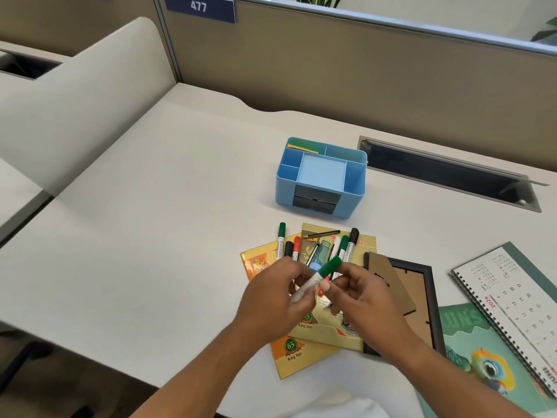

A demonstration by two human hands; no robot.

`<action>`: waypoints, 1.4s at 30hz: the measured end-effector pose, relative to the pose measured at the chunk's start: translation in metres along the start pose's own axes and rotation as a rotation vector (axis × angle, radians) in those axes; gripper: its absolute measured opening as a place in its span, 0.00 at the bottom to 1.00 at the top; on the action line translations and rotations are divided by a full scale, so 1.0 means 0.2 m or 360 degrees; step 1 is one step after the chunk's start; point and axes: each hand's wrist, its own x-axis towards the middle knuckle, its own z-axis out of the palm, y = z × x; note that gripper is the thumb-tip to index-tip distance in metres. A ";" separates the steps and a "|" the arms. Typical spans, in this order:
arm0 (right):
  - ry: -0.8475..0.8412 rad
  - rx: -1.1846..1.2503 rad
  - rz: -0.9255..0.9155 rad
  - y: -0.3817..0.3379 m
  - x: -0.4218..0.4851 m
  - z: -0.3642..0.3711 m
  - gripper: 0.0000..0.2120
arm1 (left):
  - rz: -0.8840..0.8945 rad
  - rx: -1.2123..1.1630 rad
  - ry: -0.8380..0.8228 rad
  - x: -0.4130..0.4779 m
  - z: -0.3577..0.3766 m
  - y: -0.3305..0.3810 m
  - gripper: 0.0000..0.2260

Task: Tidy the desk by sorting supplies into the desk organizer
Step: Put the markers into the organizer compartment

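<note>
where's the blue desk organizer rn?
Head view: blue desk organizer stands centre-right on the desk, just beyond the markers, left of the cable slot.

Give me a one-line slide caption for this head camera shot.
Both hands, left and right, hold a green marker above scattered markers and notebooks, near the blue organizer.

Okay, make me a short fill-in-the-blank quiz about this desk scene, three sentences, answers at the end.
1. Both hands hold a white marker with a ____ cap.
2. The plastic desk organizer is coloured ____.
3. The spiral-bound calendar lies to the ____ of the black picture frame.

Missing words: green; blue; right
</note>
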 end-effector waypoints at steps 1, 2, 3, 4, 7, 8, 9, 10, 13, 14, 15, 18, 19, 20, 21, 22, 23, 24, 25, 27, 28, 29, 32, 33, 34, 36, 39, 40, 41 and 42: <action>0.0007 0.0008 -0.0032 -0.01 0.00 0.00 0.09 | 0.0059 -0.0008 -0.0039 0.01 0.00 0.01 0.09; 0.0027 0.0002 -0.0065 -0.01 0.00 -0.01 0.07 | 0.0108 -0.0009 -0.0062 0.02 0.00 0.02 0.10; 0.0054 -0.0004 -0.0092 -0.02 0.00 -0.02 0.05 | 0.0157 0.0002 -0.0081 0.03 0.00 0.03 0.10; 0.0084 0.0000 -0.0109 -0.02 -0.01 -0.03 0.04 | 0.0209 0.0024 -0.0105 0.05 -0.01 0.04 0.10; 0.0177 0.0045 -0.0118 -0.03 -0.02 -0.06 0.03 | 0.0294 0.0018 -0.0222 0.12 -0.05 0.04 0.12; 0.0217 0.0042 -0.0119 -0.02 -0.02 -0.07 0.04 | 0.0262 -0.0046 -0.0218 0.16 -0.07 0.04 0.13; 0.0264 0.0033 -0.0110 -0.02 -0.02 -0.08 0.05 | 0.0201 -0.0118 -0.0167 0.20 -0.08 0.03 0.13; 0.0317 0.0028 -0.0093 0.00 -0.02 -0.10 0.05 | 0.0123 -0.0148 -0.0072 0.26 -0.09 0.01 0.13; 0.0428 0.0015 -0.0039 0.04 0.00 -0.13 0.08 | -0.0200 0.0115 0.0192 0.42 -0.09 -0.07 0.11; 0.0442 -0.0009 -0.0024 0.06 0.00 -0.14 0.08 | -0.0331 0.0202 0.0206 0.47 -0.09 -0.11 0.12; 0.0445 -0.0026 -0.0010 0.07 0.00 -0.14 0.09 | -0.0447 0.0270 0.0187 0.50 -0.08 -0.14 0.13; 0.0461 -0.0049 0.0004 0.09 -0.01 -0.15 0.10 | -0.0650 0.0468 0.0024 0.57 -0.03 -0.23 0.18; 0.0466 -0.0047 0.0004 0.10 -0.01 -0.15 0.10 | -0.0693 0.0499 -0.0011 0.58 -0.02 -0.24 0.18; 0.0469 -0.0044 0.0006 0.10 -0.01 -0.16 0.10 | -0.0729 0.0515 -0.0030 0.59 0.00 -0.26 0.18; 0.0477 -0.0043 0.0008 0.11 0.00 -0.16 0.10 | -0.0758 0.0518 -0.0040 0.60 0.01 -0.27 0.17; 0.0488 -0.0045 0.0014 0.11 0.00 -0.17 0.10 | -0.0782 0.0512 -0.0045 0.62 0.03 -0.29 0.16; 0.0496 -0.0046 0.0020 0.11 0.01 -0.17 0.10 | -0.0802 0.0495 -0.0052 0.62 0.04 -0.30 0.15; 0.0502 -0.0039 0.0032 0.12 0.01 -0.17 0.10 | -0.0818 0.0475 -0.0061 0.63 0.06 -0.31 0.14; 0.0503 -0.0028 0.0047 0.12 0.02 -0.18 0.09 | -0.0836 0.0460 -0.0070 0.63 0.07 -0.32 0.13; 0.0498 -0.0008 0.0067 0.13 0.02 -0.19 0.09 | -0.0863 0.0451 -0.0066 0.64 0.09 -0.34 0.12; 0.0495 -0.0002 0.0074 0.13 0.03 -0.20 0.09 | -0.0872 0.0455 -0.0054 0.63 0.09 -0.34 0.11; 0.0492 0.0007 0.0082 0.13 0.03 -0.20 0.09 | -0.0876 0.0467 -0.0045 0.63 0.09 -0.34 0.10; 0.0497 0.0049 0.0102 0.14 0.04 -0.22 0.08 | -0.0875 0.0561 -0.0024 0.62 0.05 -0.33 0.10; 0.0495 0.0067 0.0105 0.14 0.05 -0.22 0.08 | -0.0874 0.0570 0.0010 0.62 0.02 -0.31 0.10; 0.0489 0.0090 0.0109 0.14 0.05 -0.23 0.07 | -0.0874 0.0558 0.0060 0.61 -0.02 -0.30 0.11; 0.0477 0.0144 0.0100 0.14 0.06 -0.25 0.07 | -0.0839 0.0475 0.0199 0.59 -0.12 -0.27 0.11; 0.0503 0.0204 0.0022 0.11 0.09 -0.28 0.05 | -0.0647 0.0223 0.0472 0.53 -0.30 -0.17 0.06; 0.0525 0.0221 -0.0007 0.09 0.11 -0.29 0.04 | -0.0578 0.0124 0.0551 0.51 -0.34 -0.11 0.05; 0.0546 0.0234 -0.0037 0.07 0.13 -0.31 0.03 | -0.0504 0.0030 0.0615 0.50 -0.38 -0.06 0.05; 0.0569 0.0244 -0.0070 0.04 0.15 -0.32 0.03 | -0.0426 -0.0050 0.0659 0.49 -0.40 0.00 0.06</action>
